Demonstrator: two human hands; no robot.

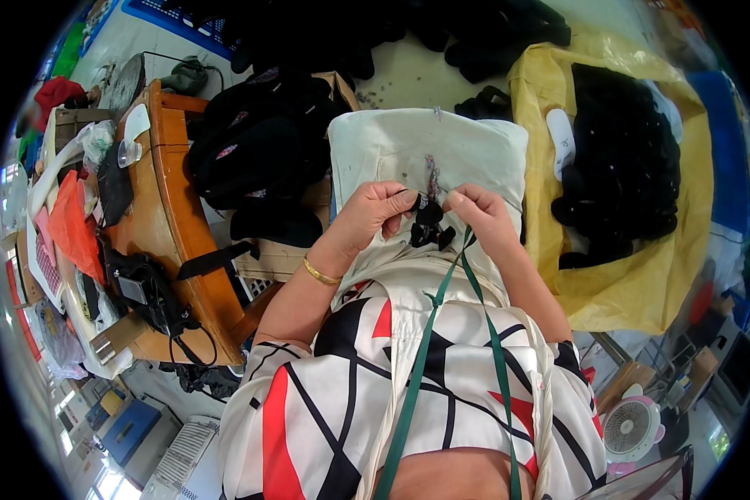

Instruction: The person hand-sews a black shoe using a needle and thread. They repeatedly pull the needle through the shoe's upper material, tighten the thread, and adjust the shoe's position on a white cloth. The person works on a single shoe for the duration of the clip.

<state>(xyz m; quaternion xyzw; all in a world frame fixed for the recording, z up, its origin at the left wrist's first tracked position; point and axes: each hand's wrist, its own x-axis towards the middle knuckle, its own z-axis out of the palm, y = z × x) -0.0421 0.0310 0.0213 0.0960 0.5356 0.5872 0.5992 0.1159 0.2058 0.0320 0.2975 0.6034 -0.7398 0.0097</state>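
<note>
Over the pale cloth [358, 137] on my lap, my left hand [373, 215] is closed in a pinch at a small black fabric piece [427, 212]. Close by on the other side of it, my right hand [482, 218] is also pinched; what its fingertips hold, if anything, is too small to make out. More dark scraps [425, 236] lie just below the black piece. A narrow multicoloured strip [432, 171] runs up the cloth from between my hands. Two lengths of green ribbon [422, 350] hang down my front and meet near my right hand.
Black fabric items [262, 142] are piled in a cardboard box [271, 265] at left, beside a wooden table [179, 200] holding a black bag [146, 287]. A yellow sack [617, 292] at right holds more black items [617, 175]. Dark items [308, 33] lie beyond my lap.
</note>
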